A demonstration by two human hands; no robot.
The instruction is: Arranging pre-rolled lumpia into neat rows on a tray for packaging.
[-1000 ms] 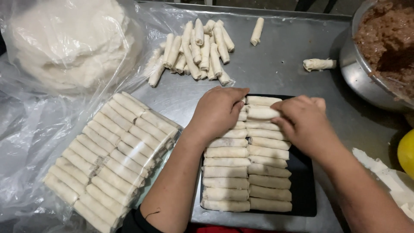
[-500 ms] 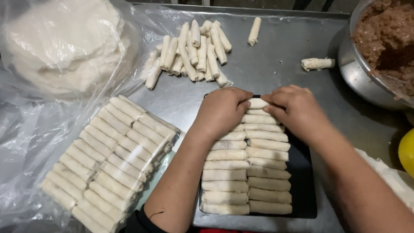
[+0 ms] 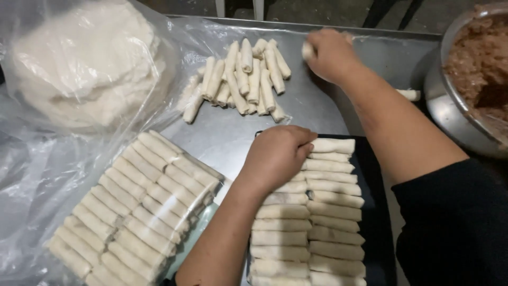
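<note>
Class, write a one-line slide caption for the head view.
Left hand rests on trayed rolls; right hand grips a roll.
</note>
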